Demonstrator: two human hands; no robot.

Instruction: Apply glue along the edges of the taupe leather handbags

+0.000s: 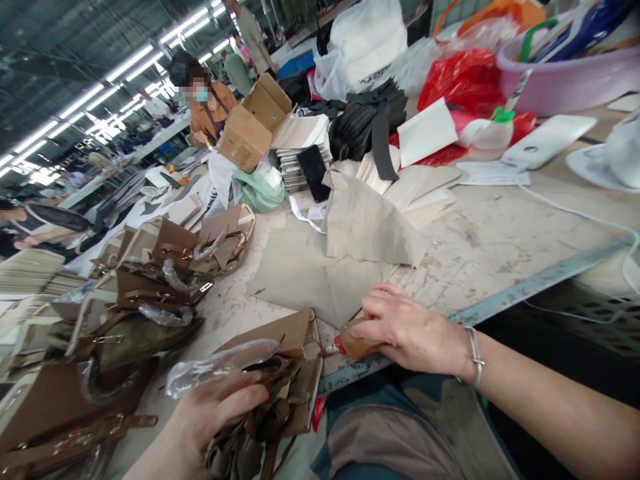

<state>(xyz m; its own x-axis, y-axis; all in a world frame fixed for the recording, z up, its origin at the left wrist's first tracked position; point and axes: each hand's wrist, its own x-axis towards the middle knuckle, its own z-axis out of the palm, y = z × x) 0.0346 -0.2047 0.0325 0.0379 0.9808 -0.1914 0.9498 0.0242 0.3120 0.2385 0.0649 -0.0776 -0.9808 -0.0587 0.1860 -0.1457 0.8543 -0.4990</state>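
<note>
My left hand (213,410) is closed on the folded olive-brown fabric of a brown handbag (273,333) at the table's front edge. The bag lies tilted, and clear plastic wrap (220,367) covers its handle. Part of the left fingers is hidden in the fabric. My right hand (405,327), with a metal bangle at the wrist, grips an amber-brown block (359,341) beside the bag's right edge. A bit of red shows at the block's left end. Just beyond the hands lie creased grey-beige sheets (310,267).
Several similar brown handbags (165,267) crowd the left side. Farther back are stacked pale panels (303,143), a dark phone (314,173), black strips (370,120) and an open cardboard box (255,123). A pink basin (545,83) and a green-capped bottle (493,137) stand right. A masked person (210,100) is beyond.
</note>
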